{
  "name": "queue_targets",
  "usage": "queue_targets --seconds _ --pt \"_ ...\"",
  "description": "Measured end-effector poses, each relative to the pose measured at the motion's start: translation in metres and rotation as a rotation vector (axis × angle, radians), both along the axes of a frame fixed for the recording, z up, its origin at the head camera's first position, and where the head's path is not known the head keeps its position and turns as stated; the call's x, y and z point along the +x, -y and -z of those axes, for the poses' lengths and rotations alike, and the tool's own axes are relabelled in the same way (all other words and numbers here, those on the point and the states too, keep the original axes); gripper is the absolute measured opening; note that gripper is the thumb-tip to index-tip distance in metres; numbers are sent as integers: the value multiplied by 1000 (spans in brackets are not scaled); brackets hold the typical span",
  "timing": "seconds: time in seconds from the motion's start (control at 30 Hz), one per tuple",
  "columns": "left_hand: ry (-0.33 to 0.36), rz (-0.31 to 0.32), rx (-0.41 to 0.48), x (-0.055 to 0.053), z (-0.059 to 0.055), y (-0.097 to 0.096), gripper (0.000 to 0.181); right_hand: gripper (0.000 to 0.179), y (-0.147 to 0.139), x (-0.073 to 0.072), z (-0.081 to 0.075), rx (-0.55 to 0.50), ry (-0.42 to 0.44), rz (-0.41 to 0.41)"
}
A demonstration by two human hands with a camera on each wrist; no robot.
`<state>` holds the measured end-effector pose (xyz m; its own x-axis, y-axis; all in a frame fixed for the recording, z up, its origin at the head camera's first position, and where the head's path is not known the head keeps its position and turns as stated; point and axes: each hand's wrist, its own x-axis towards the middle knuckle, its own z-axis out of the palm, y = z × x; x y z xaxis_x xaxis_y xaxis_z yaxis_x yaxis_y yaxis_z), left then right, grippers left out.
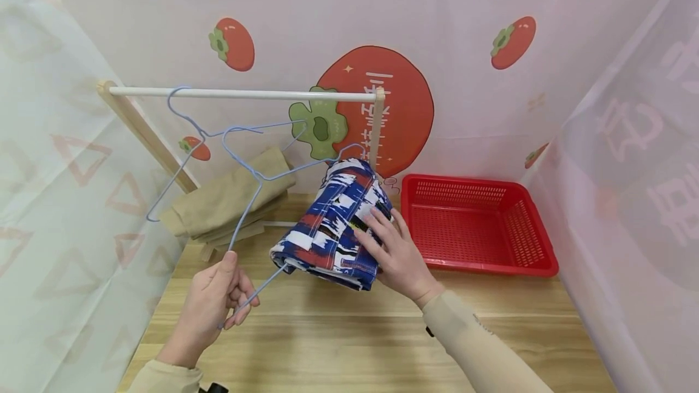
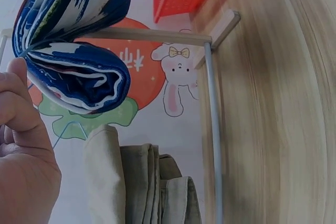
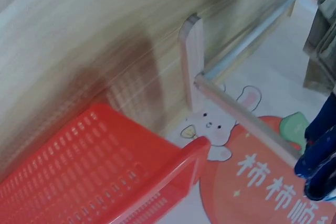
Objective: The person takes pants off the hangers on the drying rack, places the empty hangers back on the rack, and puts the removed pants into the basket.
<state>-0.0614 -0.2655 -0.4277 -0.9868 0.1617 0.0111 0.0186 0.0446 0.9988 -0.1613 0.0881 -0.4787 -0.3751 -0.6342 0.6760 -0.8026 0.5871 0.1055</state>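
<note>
Khaki cloth (image 1: 235, 193) hangs on the rear hanger (image 1: 203, 134), hooked near the left end of the rod (image 1: 246, 94). In front, the left hand (image 1: 215, 296), fingers curled, grips the lower left corner of the front hanger (image 1: 261, 179); over it drapes a folded patterned garment (image 1: 327, 229), the right hand's (image 1: 401, 259) extended fingers resting there, with a red basket (image 1: 486, 270) at the table's (image 1: 327, 338) far right corner.

There are two hands (image 1: 215, 299) (image 1: 401, 259), two hangers (image 1: 261, 179) (image 1: 204, 134), two garments (image 1: 335, 223) (image 1: 235, 190), one rack (image 1: 246, 94) and one basket (image 1: 469, 229).
</note>
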Motion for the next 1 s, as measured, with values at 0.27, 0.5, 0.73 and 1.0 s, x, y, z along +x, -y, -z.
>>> queue_targets --seconds 0.27,0.5,0.73,1.0 --pt "-17 72 34 -2 3 0 74 100 -8 -14 2 3 36 37" --pt "-17 75 33 -3 4 -1 74 94 -8 -21 0 38 96 24" --pt "-28 75 23 -5 10 5 73 58 -10 -22 -11 36 111 -54" --pt "-9 58 16 -7 14 8 73 61 -4 -15 -23 40 -1 -85"
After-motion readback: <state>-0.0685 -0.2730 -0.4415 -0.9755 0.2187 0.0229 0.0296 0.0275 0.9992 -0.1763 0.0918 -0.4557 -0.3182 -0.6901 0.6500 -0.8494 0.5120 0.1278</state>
